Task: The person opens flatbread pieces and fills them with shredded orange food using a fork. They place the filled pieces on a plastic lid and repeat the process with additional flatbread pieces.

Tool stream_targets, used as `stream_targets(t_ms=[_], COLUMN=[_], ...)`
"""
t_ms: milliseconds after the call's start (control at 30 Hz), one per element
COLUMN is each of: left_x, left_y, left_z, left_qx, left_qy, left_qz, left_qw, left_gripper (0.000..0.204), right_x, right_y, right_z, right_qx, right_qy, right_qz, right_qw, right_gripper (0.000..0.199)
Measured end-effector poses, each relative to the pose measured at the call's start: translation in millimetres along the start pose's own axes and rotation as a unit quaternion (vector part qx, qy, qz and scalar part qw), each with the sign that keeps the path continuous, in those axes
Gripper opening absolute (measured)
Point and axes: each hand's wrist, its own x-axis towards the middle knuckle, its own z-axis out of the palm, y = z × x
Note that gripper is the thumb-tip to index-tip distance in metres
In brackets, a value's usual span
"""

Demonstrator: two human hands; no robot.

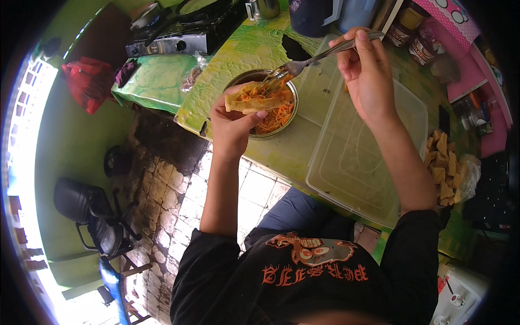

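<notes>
Two hands, apart, both gripping. Left hand, wrist up, pinches a golden-brown fried piece over the bowl, thumb along its near side. Right hand, elbow bent, is right of the bowl, fingers clamped on a shiny metal fork slanting down-left, tines at the piece's orange stringy filling. Bowl: round, metal, orange shreds inside. Right of bowl: translucent rectangular plastic container, ridged; farther right, angular fried chunks heaped on the counter.
</notes>
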Motion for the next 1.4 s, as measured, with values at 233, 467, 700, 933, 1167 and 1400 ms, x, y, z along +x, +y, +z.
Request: stream_targets(t_ms=[233, 467, 700, 933, 1167, 1400], left_x=[0.8, 1.7, 4.7, 6.2, 3.5, 2.6], left_y=[-1.0, -3.3, -7.0, -4.8, -3.9, -3.6], left_z=[2.7, 2.7, 0.1, -1.4, 4.2, 6.1], left_qx=[0.008, 0.036, -0.002, -0.015, 0.005, -0.007], left_qy=[0.005, 0.031, 0.017, 0.014, 0.004, 0.002], left_qz=[0.01, -0.013, -0.024, -0.024, -0.011, 0.004], left_qw=[1.0, 0.999, 1.0, 1.0, 1.0, 1.0], left_gripper=[0.046, 0.04, 0.038, 0.04, 0.043, 0.044], right_x=[0.3, -16.0, -26.4, -9.1, -10.2, -18.8], right_y=[-2.8, -8.9, -19.1, -25.5, -4.0, 2.0], right_z=[5.9, 24.1, 28.2, 19.2, 23.4, 22.9], right_qx=[-0.08, -0.16, -0.211, -0.123, -0.077, -0.099], right_qy=[0.009, -0.06, -0.128, -0.004, 0.085, 0.078], right_qz=[-0.008, -0.155, -0.244, -0.165, -0.004, -0.027], right_qw=[0.997, 0.973, 0.938, 0.979, 0.993, 0.992], right_gripper=[0.022, 0.018, 0.016, 0.018, 0.021, 0.02])
